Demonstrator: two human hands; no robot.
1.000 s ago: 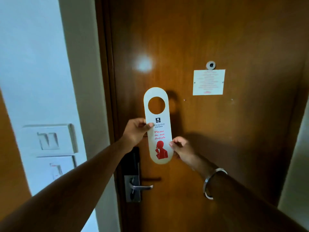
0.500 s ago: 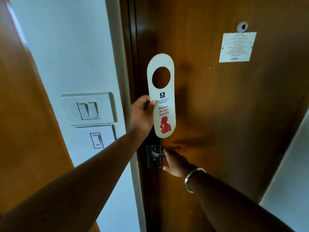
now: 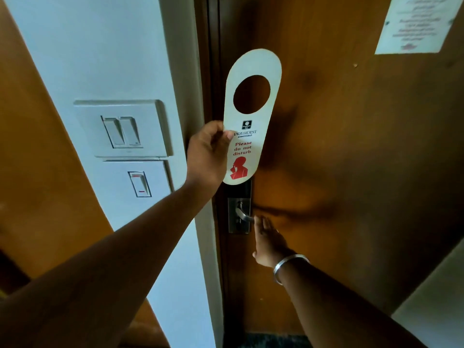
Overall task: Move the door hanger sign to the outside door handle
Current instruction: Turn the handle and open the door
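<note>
Left hand (image 3: 208,153) pinches the door hanger sign (image 3: 247,116) by its left edge, up against the closed door (image 3: 351,159) above the lock. Right hand (image 3: 267,238), fingers open, reaches the inside lever handle (image 3: 244,217). I should press it fully, then pull. Its long axis is upright, hole on top, print facing me.

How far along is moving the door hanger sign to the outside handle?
Done: the door hanger sign is off any handle, pinched upright in the left hand. In hand: the right hand reaches the inside lever handle, fingers extended. Left: the door looks shut, so opening it and hanging the sign outside.
</note>
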